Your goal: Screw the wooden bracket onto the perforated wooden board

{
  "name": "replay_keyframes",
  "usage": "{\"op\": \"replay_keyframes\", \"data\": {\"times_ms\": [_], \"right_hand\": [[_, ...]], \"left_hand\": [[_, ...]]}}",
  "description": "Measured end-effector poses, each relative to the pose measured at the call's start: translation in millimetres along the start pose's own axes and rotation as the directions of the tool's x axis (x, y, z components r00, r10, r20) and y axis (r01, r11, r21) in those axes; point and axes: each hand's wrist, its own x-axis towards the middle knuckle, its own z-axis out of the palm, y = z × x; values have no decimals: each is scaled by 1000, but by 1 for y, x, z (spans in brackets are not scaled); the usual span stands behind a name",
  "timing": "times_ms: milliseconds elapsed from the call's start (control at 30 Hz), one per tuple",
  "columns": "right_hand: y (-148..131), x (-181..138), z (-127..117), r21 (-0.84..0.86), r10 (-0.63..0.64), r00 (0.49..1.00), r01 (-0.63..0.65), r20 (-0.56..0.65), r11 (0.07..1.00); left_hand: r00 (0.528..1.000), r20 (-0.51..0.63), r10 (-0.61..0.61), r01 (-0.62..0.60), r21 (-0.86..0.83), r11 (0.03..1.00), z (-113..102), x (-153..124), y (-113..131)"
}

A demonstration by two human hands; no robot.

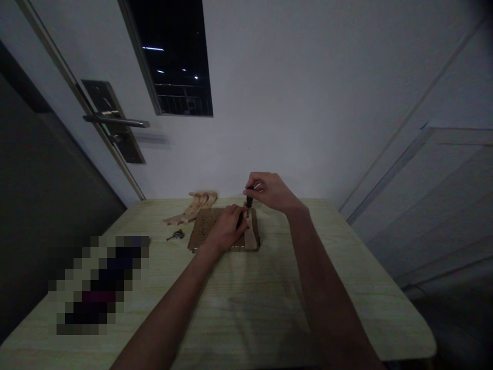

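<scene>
My right hand (267,190) is closed around the black handle of a screwdriver (249,199), which stands nearly upright with its tip down at a pale wooden piece (250,237). That piece has dark holes and lies along the right side of a brown cardboard slab (200,232). Resting over the cardboard, my left hand (229,226) has its fingers bent against the wooden piece, close to the screwdriver tip. Whether a screw is under the tip is too small to make out.
Several curved wooden pieces (198,206) lie at the back left of the table (246,303). A small heap of dark metal screws (177,235) is left of the cardboard. A blurred-out object (111,272) sits at the left. Behind the table stands a white door with a handle (119,122).
</scene>
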Motion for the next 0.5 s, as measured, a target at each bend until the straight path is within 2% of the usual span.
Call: {"op": "replay_keyframes", "data": {"times_ms": [300, 500], "right_hand": [[-5, 1, -2, -11, 18, 999, -18, 28, 1000], [-4, 4, -2, -105, 52, 999, -53, -10, 993]], "left_hand": [[1000, 4, -12, 12, -11, 1000, -2, -2, 3], [1000, 5, -7, 7, 6, 1000, -1, 0, 2]]}}
